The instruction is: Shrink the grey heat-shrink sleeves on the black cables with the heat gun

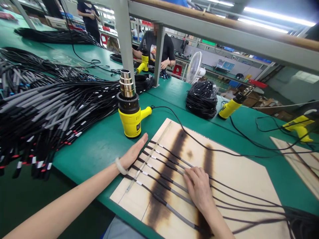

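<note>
Cables (179, 216) lie across the scorched wooden board (239, 172) on the desk (99, 146). Apparent step: alignment. Left hand (134, 152): flat, fingers together, beside the cables' ends. Right hand (198, 186): over the cables; grip cannot be determined. The next move calls for even spacing.

left hand (136, 151): bare, smooth pale bangle (121, 166) at wrist | right hand (199, 186): bare, forearm too | lap: grey-blue cloth (124, 229), possibly trousers, mostly out of frame
</note>
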{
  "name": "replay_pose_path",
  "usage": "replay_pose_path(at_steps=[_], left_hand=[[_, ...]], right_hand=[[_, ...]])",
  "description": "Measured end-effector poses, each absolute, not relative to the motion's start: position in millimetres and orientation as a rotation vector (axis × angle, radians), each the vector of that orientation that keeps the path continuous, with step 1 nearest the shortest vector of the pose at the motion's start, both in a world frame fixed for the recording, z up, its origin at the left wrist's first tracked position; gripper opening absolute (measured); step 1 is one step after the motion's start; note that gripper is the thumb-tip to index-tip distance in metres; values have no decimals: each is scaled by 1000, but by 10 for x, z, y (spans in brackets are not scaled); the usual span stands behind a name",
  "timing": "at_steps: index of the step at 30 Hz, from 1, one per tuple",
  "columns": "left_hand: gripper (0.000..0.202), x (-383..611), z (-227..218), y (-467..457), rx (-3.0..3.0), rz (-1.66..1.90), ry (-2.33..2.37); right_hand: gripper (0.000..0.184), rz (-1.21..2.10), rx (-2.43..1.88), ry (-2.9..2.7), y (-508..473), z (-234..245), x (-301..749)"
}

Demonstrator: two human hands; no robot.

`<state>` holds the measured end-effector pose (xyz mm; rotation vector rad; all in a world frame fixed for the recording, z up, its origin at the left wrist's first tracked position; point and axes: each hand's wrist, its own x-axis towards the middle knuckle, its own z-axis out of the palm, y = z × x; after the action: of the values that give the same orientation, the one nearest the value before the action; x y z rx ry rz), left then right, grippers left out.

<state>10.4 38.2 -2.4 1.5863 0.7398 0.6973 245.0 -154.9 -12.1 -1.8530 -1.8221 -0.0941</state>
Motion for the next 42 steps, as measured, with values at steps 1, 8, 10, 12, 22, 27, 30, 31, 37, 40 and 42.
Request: replay_pose_path(at_steps=[1,8,10,12,22,27,30,31,37,40,42], left_hand=[[84,103,-11,375,1599,679,731],[76,16,-67,420,1663,567,672],[76,-51,-103,414,1644,575,665],[74,-115,-104,369,1642,573,652],[74,-111,7,117,1703,553,681],[80,-98,1,121,1714,544,693],[79,-95,27,112,1727,542,705],[79,-94,33,109,1730,542,705],[81,-87,68,91,1743,528,708],[80,-85,90,77,1744,524,709],[79,-85,98,72,1746,521,709]], right_hand=[[12,-110,-1848,-1827,-1554,-138,2471],[14,-156,-1825,-1792,-1645,-139,2483],[14,-150,-1807,-1761,-1710,-90,2480],[14,-153,-1770,-1744,-1783,-47,2486],[10,33,-1705,-1733,-1888,34,2135],[12,33,-1708,-1799,-1784,-14,1992],[12,12,-1790,-1835,-1692,-61,1989],[11,13,-1806,-1854,-1667,-78,1993],[14,15,-1802,-1902,-1610,-169,2026],[15,23,-1785,-1901,-1617,-176,2042],[15,26,-1783,-1901,-1627,-155,2042]])
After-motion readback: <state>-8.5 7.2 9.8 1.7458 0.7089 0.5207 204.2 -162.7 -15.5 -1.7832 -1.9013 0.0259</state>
